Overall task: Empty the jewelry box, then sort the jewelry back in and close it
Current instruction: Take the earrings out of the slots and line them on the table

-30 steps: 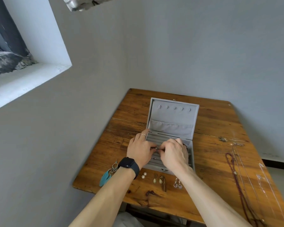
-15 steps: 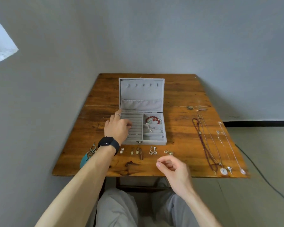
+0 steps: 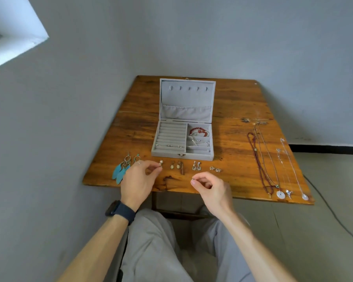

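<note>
Pinching a pearl earring (image 3: 161, 162) btwn thumb & forefinger, left hand (image 3: 139, 181) hovers over the wooden table's (image 3: 232, 139) near edge. Right hand (image 3: 211, 189) pinches a tiny piece (image 3: 193, 181), too small to ID. Open jewelry box (image 3: 186, 98) sits just beyond both hands, earring pairs (image 3: 178, 165) between. Necklaces (image 3: 280, 194) lie well right of right hand.

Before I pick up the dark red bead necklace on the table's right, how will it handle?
Likely floppy: the dark red bead necklace lies as a long slack loop on the table. Lifted by one end, it would probably sag and swing.
</note>
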`<state>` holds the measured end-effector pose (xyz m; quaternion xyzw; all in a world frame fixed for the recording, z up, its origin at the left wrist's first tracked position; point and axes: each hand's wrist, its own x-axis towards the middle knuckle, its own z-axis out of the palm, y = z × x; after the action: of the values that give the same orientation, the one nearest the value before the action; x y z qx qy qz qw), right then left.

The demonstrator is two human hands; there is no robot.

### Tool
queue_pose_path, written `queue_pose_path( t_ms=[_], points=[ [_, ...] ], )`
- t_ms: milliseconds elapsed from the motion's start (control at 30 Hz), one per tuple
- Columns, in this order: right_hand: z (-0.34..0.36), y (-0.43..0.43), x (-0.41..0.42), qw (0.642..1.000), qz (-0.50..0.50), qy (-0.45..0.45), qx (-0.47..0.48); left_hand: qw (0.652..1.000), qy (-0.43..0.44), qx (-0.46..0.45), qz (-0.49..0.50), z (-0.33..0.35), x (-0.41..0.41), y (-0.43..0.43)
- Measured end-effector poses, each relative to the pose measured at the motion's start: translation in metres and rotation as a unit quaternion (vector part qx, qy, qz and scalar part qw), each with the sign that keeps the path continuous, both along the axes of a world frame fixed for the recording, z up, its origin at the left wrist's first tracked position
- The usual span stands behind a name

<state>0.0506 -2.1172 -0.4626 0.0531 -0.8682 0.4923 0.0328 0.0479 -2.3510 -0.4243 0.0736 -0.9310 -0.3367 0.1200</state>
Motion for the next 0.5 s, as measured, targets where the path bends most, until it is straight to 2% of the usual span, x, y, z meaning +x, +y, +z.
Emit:
queue_pose_path(
  t_ms=[167, 300, 500],
  points=[
    [0.005, -0.037, 0.0, 0.998, 0.04, 0.009, 0.051, 0.999, -0.029, 0.021, 0.009, -0.019, 0.016, -0.007],
    [0.009, -0.075, 0.0, 0.991, 0.063, 0.044, 0.108, 0.998, -0.06, -0.008, -0.015, -0.02, 0.012, -0.016],
    [0.004, -0.102, -0.005, 0.981, 0.028, 0.056, 0.182, 0.993, -0.098, 0.012, -0.061, -0.021, 0.011, -0.034]
  ],
)
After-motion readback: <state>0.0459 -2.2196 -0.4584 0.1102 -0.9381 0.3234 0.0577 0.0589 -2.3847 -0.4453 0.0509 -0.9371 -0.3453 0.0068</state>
